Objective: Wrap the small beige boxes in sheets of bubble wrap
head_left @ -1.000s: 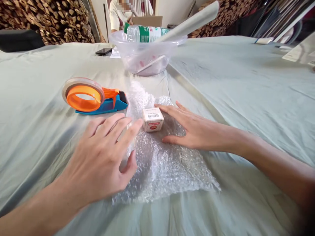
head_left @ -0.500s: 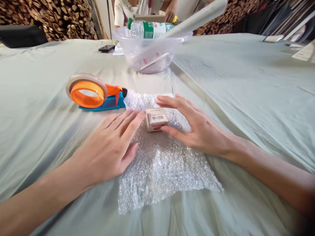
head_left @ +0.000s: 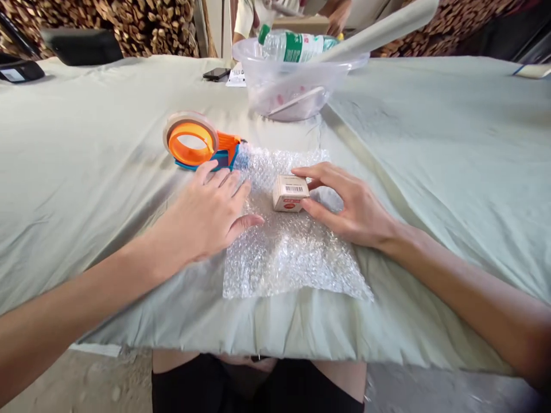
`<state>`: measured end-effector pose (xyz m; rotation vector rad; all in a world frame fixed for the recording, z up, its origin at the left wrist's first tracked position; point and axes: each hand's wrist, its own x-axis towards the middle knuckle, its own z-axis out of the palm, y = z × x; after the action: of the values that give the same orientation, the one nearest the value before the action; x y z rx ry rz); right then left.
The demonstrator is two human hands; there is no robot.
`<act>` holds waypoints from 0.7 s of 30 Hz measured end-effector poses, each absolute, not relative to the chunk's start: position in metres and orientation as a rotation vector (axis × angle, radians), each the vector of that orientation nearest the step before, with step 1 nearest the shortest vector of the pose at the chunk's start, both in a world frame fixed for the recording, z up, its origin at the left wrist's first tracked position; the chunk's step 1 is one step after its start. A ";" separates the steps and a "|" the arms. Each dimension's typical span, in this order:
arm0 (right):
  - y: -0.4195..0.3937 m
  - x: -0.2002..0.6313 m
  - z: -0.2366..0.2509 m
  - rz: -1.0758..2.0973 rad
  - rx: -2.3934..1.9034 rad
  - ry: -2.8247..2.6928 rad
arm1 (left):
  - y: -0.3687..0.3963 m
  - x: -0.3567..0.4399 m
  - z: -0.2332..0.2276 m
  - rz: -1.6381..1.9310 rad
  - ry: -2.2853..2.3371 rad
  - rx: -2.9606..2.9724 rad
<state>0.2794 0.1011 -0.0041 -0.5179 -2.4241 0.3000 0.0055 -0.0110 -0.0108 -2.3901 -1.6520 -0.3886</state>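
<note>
A small cardboard box [head_left: 291,194] with a barcode on top and a red print on its front side sits on a sheet of bubble wrap [head_left: 293,258]. My right hand [head_left: 353,201] holds the box at its right side, thumb at the near corner and index finger at the far one. To the left, my left hand [head_left: 210,215] lies open, fingers spread, over the wrap's left edge and apart from the box. Just beyond its fingertips stands an orange and blue tape dispenser [head_left: 193,143] with a roll of tape, touching the wrap's far left corner.
A clear plastic basin [head_left: 293,92] holds a green-capped bottle [head_left: 297,46] and a long white roll [head_left: 379,31]. A phone [head_left: 216,74] and a paper [head_left: 236,76] lie left of it. Another person's hand [head_left: 340,16] shows behind. The table's near edge is below.
My left hand has drawn away from the box to the left, its fingers spreading. My right fingers have come in against the box. The view has tilted down and shifted left.
</note>
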 end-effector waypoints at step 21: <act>0.100 0.277 -0.006 0.445 -0.515 -2.457 | -0.167 0.176 -0.316 -0.816 -3.063 -1.884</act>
<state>0.2768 0.1002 -0.0058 -0.5155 -2.4568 0.4449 0.1761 -0.1669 -0.3157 -1.8840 -3.0631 -0.8158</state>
